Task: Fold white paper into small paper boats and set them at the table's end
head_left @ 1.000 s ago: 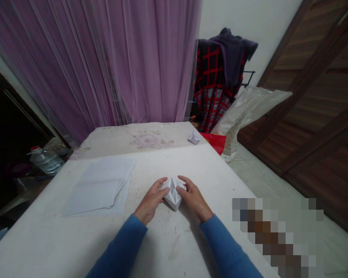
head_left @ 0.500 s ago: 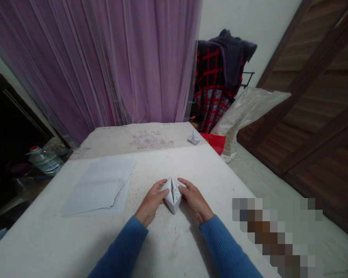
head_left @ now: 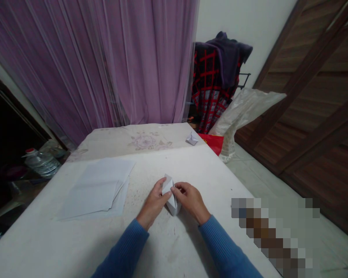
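Observation:
A folded white paper shape (head_left: 168, 185) with pointed ends is between my hands, over the middle of the table. My left hand (head_left: 154, 202) grips its left side, the thumb pressed on the near face. From the right, my right hand (head_left: 191, 200) pinches the paper's edge between thumb and fingers. A dark slit shows along the fold by the right thumb. Part of the paper is hidden behind the fingers.
A stack of white sheets (head_left: 92, 189) lies at the left of the covered table (head_left: 150, 247). A small folded paper piece (head_left: 191, 139) sits near the far right corner. Beyond that edge are a red bag (head_left: 213, 143) and a whitish plastic sack (head_left: 240, 112). A water bottle (head_left: 42, 162) stands left.
The folded paper has turned, so its left face shows more and its opening appears narrower. My right fingers have closed in on the paper's edge. The view has shifted slightly.

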Demonstrator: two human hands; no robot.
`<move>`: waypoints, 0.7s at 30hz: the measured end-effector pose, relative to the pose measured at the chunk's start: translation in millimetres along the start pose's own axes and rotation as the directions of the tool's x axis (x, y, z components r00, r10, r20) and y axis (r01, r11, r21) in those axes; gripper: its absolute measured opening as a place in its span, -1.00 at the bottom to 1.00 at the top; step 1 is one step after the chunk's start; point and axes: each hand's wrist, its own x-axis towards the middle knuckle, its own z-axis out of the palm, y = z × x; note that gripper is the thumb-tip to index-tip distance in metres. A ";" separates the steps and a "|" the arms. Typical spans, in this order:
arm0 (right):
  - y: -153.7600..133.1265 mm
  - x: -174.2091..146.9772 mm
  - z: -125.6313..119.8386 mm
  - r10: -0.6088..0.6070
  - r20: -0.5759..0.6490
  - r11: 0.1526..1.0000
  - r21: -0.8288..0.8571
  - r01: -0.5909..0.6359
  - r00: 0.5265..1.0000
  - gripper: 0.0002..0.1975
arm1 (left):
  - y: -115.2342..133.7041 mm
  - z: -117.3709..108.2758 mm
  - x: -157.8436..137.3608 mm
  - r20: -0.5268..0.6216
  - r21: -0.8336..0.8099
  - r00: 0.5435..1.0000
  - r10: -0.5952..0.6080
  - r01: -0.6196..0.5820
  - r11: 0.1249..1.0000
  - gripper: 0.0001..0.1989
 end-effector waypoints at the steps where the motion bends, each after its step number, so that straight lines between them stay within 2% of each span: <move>1: 0.6 0.8 -0.3 0.015 0.046 1.000 -0.004 -0.015 0.999 -0.71 | 0.0 0.2 -0.1 0.004 0.007 1.000 0.005 -0.005 1.000 -0.19; 3: 1.8 1.8 -0.7 0.035 0.117 0.999 -0.008 -0.034 0.993 -0.68 | -0.3 0.2 -0.3 0.001 0.029 1.000 0.011 -0.011 1.000 -0.19; 6: 1.7 1.5 -1.9 0.043 0.159 0.999 -0.039 -0.038 0.986 -0.69 | -1.4 0.1 -0.3 -0.005 0.064 1.000 0.012 -0.011 0.998 -0.22; 13: -10.7 3.9 -13.7 0.105 0.241 0.968 -0.246 -0.044 0.965 -0.77 | -5.3 -0.5 2.1 -0.001 0.090 0.999 0.038 -0.038 0.995 -0.19; 17: -24.6 5.6 -20.2 0.141 0.289 0.909 -0.416 -0.008 0.947 -0.76 | -4.7 -0.5 2.0 0.012 0.096 0.999 0.037 -0.038 0.995 -0.18; 21: -34.1 3.6 -22.3 0.142 0.242 0.830 -0.557 0.017 0.960 -0.72 | 0.5 0.4 -1.0 0.005 0.081 1.000 0.012 -0.012 0.997 -0.14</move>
